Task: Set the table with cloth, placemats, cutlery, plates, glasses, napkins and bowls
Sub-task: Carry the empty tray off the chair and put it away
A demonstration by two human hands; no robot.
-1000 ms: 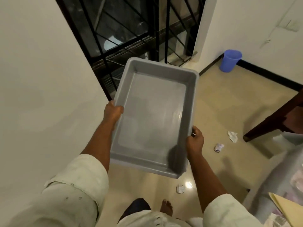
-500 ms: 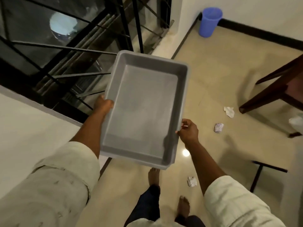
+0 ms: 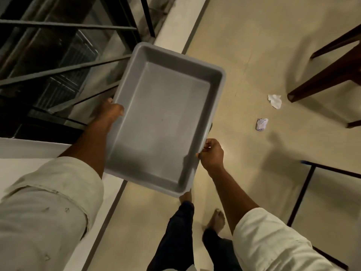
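Two hands (image 3: 109, 112) (image 3: 212, 153) gripping grey tray (image 3: 166, 118)

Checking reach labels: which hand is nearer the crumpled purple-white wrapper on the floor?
Right. The right hand grips the grey plastic tray's near right rim, on the side toward the crumpled purple-white wrapper. The left hand grips the tray's left rim, the tray's width farther away.

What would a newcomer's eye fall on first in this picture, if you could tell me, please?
First, the empty grey plastic tub held in mid-frame above the floor, the left hand gripping its left rim and the right hand its right rim. Next, two crumpled paper scraps on the beige floor to the right, near a dark wooden furniture leg. A black metal grille fills the upper left.
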